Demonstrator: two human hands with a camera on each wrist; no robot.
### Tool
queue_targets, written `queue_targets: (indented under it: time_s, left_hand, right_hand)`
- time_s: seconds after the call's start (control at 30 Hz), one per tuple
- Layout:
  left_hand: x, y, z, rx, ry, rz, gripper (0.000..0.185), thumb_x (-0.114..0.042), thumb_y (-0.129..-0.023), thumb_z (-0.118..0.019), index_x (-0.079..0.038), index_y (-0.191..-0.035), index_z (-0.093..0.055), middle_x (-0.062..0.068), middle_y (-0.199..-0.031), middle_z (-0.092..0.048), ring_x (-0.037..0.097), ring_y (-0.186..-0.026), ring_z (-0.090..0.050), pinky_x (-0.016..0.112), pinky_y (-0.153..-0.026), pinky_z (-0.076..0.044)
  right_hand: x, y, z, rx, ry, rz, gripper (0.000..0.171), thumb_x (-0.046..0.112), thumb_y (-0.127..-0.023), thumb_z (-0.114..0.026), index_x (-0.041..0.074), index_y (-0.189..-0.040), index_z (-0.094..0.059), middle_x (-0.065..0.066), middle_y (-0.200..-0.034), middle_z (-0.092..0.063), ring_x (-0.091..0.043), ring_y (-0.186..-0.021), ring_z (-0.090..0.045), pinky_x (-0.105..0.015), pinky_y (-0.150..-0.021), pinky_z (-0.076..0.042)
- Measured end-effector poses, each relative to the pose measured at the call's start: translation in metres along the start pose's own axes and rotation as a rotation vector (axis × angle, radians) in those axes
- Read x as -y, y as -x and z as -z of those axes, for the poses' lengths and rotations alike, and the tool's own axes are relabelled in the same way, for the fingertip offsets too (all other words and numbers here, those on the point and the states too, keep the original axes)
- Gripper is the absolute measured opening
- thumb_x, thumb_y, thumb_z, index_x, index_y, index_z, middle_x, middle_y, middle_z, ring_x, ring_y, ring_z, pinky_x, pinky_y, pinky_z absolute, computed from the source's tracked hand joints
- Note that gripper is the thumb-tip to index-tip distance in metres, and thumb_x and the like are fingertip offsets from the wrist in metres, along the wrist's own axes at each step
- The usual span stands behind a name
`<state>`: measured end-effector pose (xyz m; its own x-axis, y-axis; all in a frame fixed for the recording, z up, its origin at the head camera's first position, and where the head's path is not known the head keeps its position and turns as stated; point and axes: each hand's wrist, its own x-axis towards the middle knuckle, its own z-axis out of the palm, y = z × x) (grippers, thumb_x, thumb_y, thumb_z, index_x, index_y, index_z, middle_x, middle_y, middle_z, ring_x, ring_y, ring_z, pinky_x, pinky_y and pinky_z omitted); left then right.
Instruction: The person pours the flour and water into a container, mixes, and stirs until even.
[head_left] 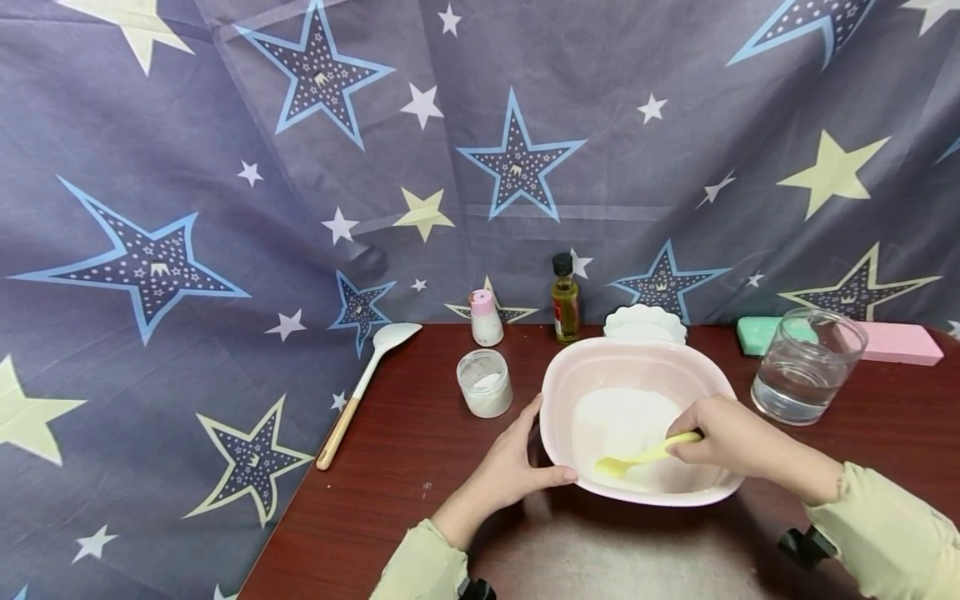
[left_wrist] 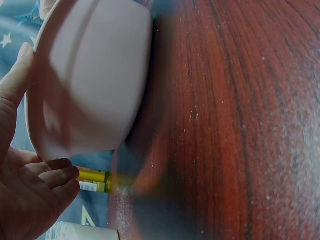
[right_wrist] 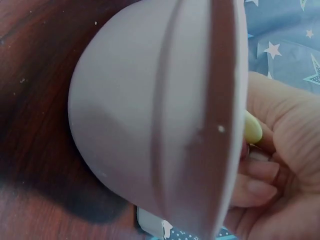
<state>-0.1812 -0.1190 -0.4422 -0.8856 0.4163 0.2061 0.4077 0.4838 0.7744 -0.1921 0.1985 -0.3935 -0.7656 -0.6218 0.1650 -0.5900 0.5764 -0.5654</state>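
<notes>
Item: pink bowl [head_left: 637,367] of white powder, on the table [head_left: 405,467]. My left hand [head_left: 510,467] steadies its rim, fingers curled. My right hand [head_left: 731,433] pinches a yellow spoon [head_left: 637,458] inside. I judge stirring is underway; next calls for even strokes and a braced bowl.
</notes>
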Motion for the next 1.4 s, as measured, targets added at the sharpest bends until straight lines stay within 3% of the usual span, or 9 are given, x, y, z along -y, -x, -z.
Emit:
queue_targets:
  time_s: [0.33, 0.47, 0.7, 1.03, 1.17, 1.4]
  left_hand:
    - [-0.001, 0.0, 0.0, 0.005, 0.002, 0.003, 0.107, -0.035, -0.072, -0.087, -0.009, -0.154, -0.024, 0.006, -0.155, -0.034, 0.017, -0.139, -0.035, 0.041, -0.111, -0.033]
    - [-0.001, -0.001, 0.0, 0.003, -0.001, 0.007, 0.107, -0.036, -0.072, -0.087, -0.01, -0.155, -0.025, 0.006, -0.155, -0.034, 0.017, -0.139, -0.035, 0.041, -0.11, -0.033]
    - [0.001, -0.001, 0.0, 0.003, -0.005, 0.013, 0.107, -0.037, -0.072, -0.087, -0.011, -0.155, -0.024, 0.005, -0.155, -0.034, 0.016, -0.138, -0.036, 0.041, -0.11, -0.034]
    - [0.0, 0.0, 0.0, 0.005, 0.012, 0.014, 0.107, -0.035, -0.072, -0.087, -0.01, -0.155, -0.024, 0.006, -0.155, -0.033, 0.016, -0.138, -0.036, 0.041, -0.11, -0.033]
    - [0.001, -0.001, 0.0, 0.005, 0.017, 0.012, 0.107, -0.035, -0.072, -0.087, -0.01, -0.155, -0.024, 0.006, -0.155, -0.033, 0.015, -0.138, -0.036, 0.041, -0.11, -0.033]
    - [0.0, -0.001, 0.0, 0.012, 0.032, 0.012, 0.108, -0.033, -0.072, -0.088, -0.008, -0.155, -0.023, 0.007, -0.155, -0.033, 0.015, -0.137, -0.038, 0.039, -0.11, -0.034]
  right_hand:
    - [-0.004, -0.001, 0.005, -0.078, 0.148, -0.086, 0.003, 0.013, -0.077, -0.079, 0.015, -0.075, -0.078, 0.014, -0.072, -0.068, 0.003, -0.059, -0.05, -0.023, -0.054, -0.046]
    - [-0.007, -0.002, 0.01, -0.111, 0.195, -0.157, 0.005, 0.012, -0.079, -0.076, 0.014, -0.075, -0.077, 0.013, -0.069, -0.066, -0.001, -0.056, -0.049, -0.023, -0.052, -0.044]
    - [-0.011, -0.001, 0.016, -0.16, 0.29, -0.195, 0.006, 0.011, -0.079, -0.073, 0.013, -0.074, -0.076, 0.011, -0.066, -0.066, -0.008, -0.057, -0.05, -0.031, -0.054, -0.043]
    - [-0.012, 0.013, 0.032, -0.065, 0.281, -0.231, 0.004, 0.015, -0.078, -0.078, 0.012, -0.076, -0.078, 0.013, -0.065, -0.065, -0.004, -0.056, -0.049, -0.027, -0.051, -0.043]
    - [-0.014, 0.02, 0.039, -0.021, 0.281, -0.195, 0.003, 0.015, -0.076, -0.079, 0.017, -0.074, -0.077, 0.017, -0.061, -0.058, -0.002, -0.055, -0.041, -0.025, -0.051, -0.038]
    - [-0.015, 0.025, 0.041, 0.079, 0.148, -0.109, 0.009, 0.012, -0.076, -0.079, 0.02, -0.073, -0.077, 0.025, -0.056, -0.051, 0.003, -0.053, -0.038, -0.02, -0.048, -0.036]
